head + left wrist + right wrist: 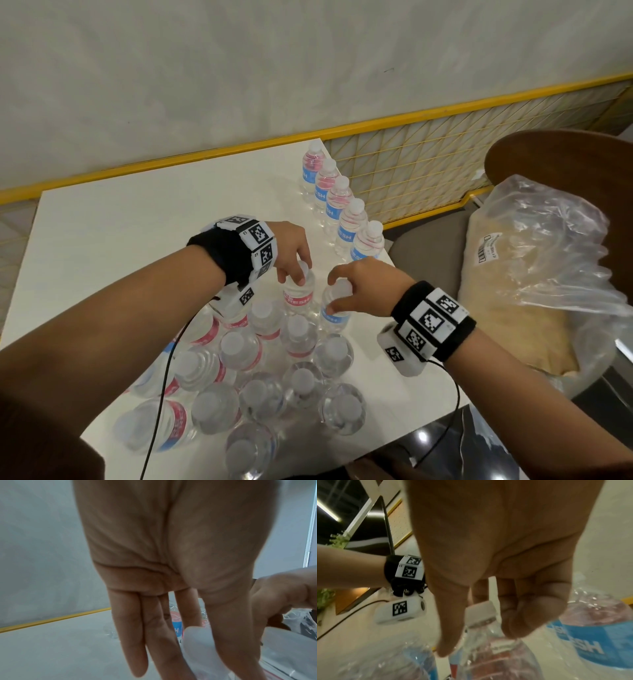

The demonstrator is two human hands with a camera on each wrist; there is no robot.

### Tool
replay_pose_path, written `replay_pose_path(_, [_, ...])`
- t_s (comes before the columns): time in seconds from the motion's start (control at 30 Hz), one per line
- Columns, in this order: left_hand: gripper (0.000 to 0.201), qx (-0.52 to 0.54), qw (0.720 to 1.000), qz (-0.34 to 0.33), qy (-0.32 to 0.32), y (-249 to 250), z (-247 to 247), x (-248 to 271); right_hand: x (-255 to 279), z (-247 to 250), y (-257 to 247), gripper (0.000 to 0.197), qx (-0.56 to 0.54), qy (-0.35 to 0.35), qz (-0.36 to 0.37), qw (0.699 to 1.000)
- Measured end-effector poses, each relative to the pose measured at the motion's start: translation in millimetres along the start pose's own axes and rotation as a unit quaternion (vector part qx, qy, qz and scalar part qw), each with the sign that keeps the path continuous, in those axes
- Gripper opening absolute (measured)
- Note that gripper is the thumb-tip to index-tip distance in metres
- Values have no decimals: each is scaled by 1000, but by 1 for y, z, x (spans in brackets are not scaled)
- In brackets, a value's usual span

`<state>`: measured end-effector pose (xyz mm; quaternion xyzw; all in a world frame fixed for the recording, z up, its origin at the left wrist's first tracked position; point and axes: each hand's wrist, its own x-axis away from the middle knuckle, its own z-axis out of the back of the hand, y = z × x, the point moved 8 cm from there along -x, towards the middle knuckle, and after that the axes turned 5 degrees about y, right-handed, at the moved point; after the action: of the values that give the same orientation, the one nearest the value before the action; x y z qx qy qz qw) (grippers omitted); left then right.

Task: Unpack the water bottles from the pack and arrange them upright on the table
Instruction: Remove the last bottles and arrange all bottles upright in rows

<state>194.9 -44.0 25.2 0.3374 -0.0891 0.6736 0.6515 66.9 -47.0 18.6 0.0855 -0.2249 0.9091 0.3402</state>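
Several clear water bottles [246,377] with white caps stand clustered at the near part of the white table [137,222]. My left hand [296,270] grips the cap of one bottle [298,298] at the cluster's far edge. In the left wrist view that white cap [193,634] sits between the thumb and fingers of my left hand [197,662]. My right hand [337,291] holds the neighbouring bottle [334,318] by its top. In the right wrist view, my right hand [479,635] curls its fingers round that cap [479,611]. Both bottles are upright.
A row of several bottles [342,205] stands upright along the table's far right edge. To the right, a crumpled plastic bag [534,274] lies on a brown chair [565,154]. A yellow mesh fence [445,154] runs behind the table. Wrist cables hang over the cluster.
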Motion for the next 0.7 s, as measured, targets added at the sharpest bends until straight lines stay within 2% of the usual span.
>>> replay_pose_path(0.17, [44, 12, 1000, 8, -4, -4, -2, 2, 4, 7, 16, 37, -4, 28, -25, 999])
replay_pose_path(0.5, [42, 18, 1000, 2, 0, -2, -3, 4, 9, 29, 68, 36, 11, 48, -112, 992])
replay_pose_path(0.7, [40, 21, 1000, 1, 2, 1, -3, 6, 9, 33, 83, 39, -16, 98, -161, 982])
